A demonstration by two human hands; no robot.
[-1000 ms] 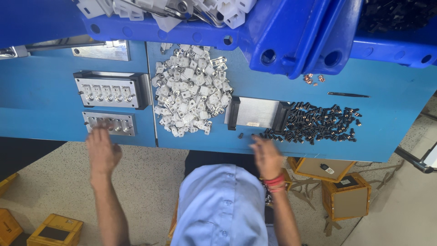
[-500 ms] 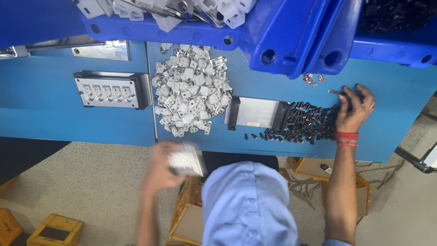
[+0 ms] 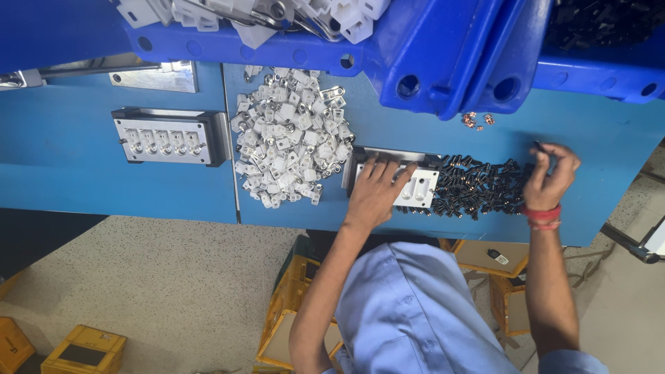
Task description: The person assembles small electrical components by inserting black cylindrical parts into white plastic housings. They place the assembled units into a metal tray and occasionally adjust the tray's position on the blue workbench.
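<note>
My left hand (image 3: 374,188) lies on a small pale jig plate (image 3: 418,188) with slotted holes, holding it against a grey metal tray (image 3: 360,156) in the middle of the blue table (image 3: 173,187). My right hand (image 3: 551,176) is at the right end of a pile of small black parts (image 3: 478,188), fingers pinched on a thin dark piece (image 3: 539,147). A red band circles that wrist. A heap of white plastic parts (image 3: 291,138) lies just left of the tray.
A metal jig with a row of sockets (image 3: 166,136) sits on the left of the table. Blue crates (image 3: 415,48) overhang the far side. A few copper bits (image 3: 476,120) lie near them. Yellow crates (image 3: 83,350) stand on the floor.
My left hand took the small jig plate from the table's left front and carried it right onto the tray. My right hand moved from the front edge to the pile's right end.
</note>
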